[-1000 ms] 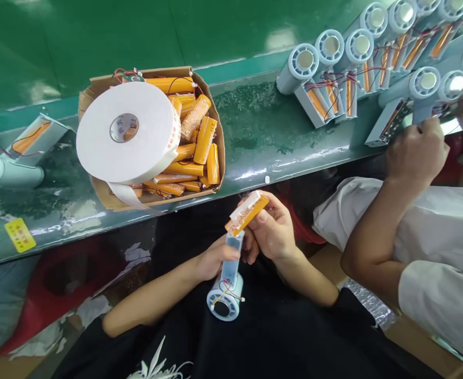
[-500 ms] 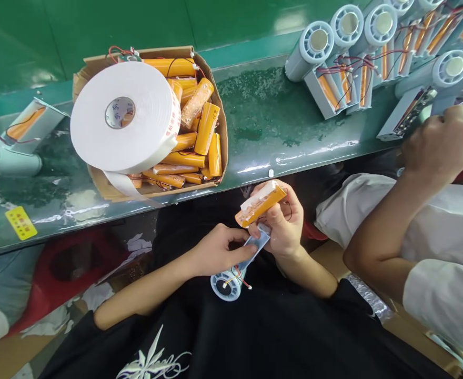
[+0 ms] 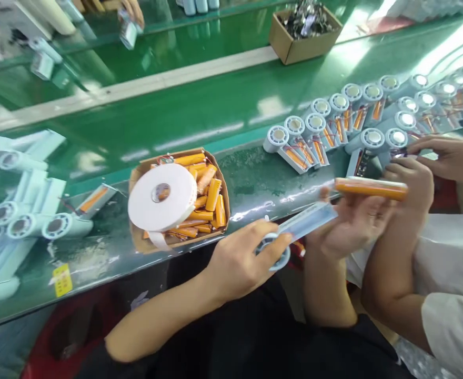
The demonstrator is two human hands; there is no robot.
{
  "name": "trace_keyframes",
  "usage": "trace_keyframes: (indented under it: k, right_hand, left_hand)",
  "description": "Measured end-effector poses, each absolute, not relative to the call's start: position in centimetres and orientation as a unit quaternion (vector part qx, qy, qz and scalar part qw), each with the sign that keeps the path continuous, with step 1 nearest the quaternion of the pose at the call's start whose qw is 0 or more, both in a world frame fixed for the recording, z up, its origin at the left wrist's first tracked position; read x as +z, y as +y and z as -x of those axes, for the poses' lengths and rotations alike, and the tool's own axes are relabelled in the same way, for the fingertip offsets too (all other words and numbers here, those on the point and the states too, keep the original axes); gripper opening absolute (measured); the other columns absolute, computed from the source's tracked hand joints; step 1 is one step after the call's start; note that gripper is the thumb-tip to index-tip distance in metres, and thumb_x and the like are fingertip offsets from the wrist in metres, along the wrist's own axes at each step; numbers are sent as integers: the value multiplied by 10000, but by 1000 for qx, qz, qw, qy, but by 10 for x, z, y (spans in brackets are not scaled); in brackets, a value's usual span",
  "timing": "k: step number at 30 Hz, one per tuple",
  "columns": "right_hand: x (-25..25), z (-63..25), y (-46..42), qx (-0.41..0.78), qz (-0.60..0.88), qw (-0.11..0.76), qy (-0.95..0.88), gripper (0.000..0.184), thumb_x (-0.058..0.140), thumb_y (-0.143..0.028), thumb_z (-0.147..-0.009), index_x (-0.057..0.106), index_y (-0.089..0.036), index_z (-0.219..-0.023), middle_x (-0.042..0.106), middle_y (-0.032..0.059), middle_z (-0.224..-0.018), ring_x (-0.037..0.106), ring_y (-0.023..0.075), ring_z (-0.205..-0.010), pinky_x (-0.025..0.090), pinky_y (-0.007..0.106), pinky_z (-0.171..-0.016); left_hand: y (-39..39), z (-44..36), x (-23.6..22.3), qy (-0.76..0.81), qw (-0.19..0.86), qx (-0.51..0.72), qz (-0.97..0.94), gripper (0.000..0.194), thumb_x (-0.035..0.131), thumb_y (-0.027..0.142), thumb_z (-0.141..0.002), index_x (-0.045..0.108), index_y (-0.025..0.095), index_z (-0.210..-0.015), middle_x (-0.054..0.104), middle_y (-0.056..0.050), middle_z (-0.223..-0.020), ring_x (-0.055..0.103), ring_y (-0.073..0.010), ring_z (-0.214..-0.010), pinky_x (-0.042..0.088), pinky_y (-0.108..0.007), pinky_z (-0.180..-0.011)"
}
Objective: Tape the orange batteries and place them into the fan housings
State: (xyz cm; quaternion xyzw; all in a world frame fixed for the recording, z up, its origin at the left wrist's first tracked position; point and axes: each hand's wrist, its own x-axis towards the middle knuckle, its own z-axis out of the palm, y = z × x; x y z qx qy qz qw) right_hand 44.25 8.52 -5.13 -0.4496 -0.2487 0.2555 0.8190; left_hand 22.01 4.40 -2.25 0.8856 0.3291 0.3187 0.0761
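Observation:
My left hand (image 3: 239, 263) is closed round the round head of a pale blue fan housing (image 3: 300, 226), which lies level and points to the right. My right hand (image 3: 350, 223) supports the housing's far end and holds an orange battery (image 3: 369, 188) with a white strip along it, raised above the handle. Both hands are in front of the green bench edge (image 3: 97, 263).
A cardboard box (image 3: 137, 181) with several orange batteries and a white tape roll (image 3: 162, 202) sits on the bench. Rows of fan housings (image 3: 334, 126) lie at right and more at left (image 3: 22, 210). A co-worker's hands (image 3: 416, 176) work at right. Another box (image 3: 302, 31) stands far back.
The view lifted, showing more of the bench. Both hands rose and moved right; the housing swung from upright to level, and the battery moved rightward above it.

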Motion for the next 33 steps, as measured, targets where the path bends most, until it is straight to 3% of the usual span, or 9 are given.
trace_keyframes:
  k: [3,5,8,11,14,19,24,27,33]
  right_hand:
    - [-43,-455,106,119,415,874,-224,103,638,-353,-1019,710,-354,-1092,715,-16,-1133,746,173,-1063,691,333,-817]
    - [-39,-456,106,125,390,882,-233,125,657,-283,-992,756,-346,-1037,722,-18,-1099,744,150,-974,677,280,-812]
    - [-42,-455,93,244,387,848,-268,191,771,-246,-906,807,-316,-1081,738,-15,-1113,724,130,-884,666,232,-749]
    - [-49,-447,78,363,412,794,-260,251,831,-320,-878,816,-258,-1121,766,6,-1025,720,126,-832,658,217,-717]
    - [-48,-429,73,466,403,744,-257,366,866,-427,-857,789,-285,-1186,780,-7,-979,726,118,-796,646,218,-719]
    - [-33,-390,78,602,331,664,-295,519,912,-487,-807,733,-321,-1266,771,-13,-975,752,137,-814,635,232,-711]
    - [-23,-359,68,679,260,615,-306,517,947,-518,-753,722,-347,-1187,762,-21,-932,785,211,-966,638,401,-940]
    - [-23,-331,56,726,198,565,-338,494,974,-529,-707,721,-333,-1083,734,-24,-812,785,278,-1061,585,525,-1034]
    - [-28,-274,25,833,106,417,-349,495,933,-510,-778,647,-285,-1113,716,5,-916,799,235,-794,652,385,-699]
  left_hand:
    - [78,-247,-19,393,-29,217,-893,330,647,186,-988,685,145,-1314,754,-155,-1258,679,-299,-1315,541,-487,-1164]
    - [84,-249,-13,420,-47,151,-894,326,659,146,-967,701,140,-1290,731,-161,-1340,617,-337,-1400,525,-514,-1182]
    - [69,-212,11,365,24,184,-912,360,663,207,-974,675,206,-1333,693,-99,-1434,579,-305,-1441,518,-488,-1200]
    - [58,-133,41,397,56,314,-861,419,617,113,-947,659,255,-1339,760,-33,-1284,695,-223,-1259,570,-405,-1135]
    - [79,-51,44,428,-4,228,-875,611,577,158,-904,589,307,-1496,723,-57,-1379,651,-333,-1328,534,-567,-1161]
    - [111,-5,19,402,12,140,-905,555,596,297,-871,679,357,-1417,623,-45,-1530,585,-382,-1398,610,-491,-1045]
    - [79,-14,31,408,-6,213,-888,342,665,342,-907,725,283,-1238,655,-87,-1437,557,-386,-1409,548,-560,-1122]
    - [57,-25,40,426,-75,318,-843,420,796,357,-831,688,247,-1222,628,-146,-1407,494,-425,-1446,478,-662,-1161]
    - [43,-38,39,483,-89,361,-793,528,799,362,-837,612,256,-1319,724,-100,-1220,589,-398,-1344,527,-630,-1103]
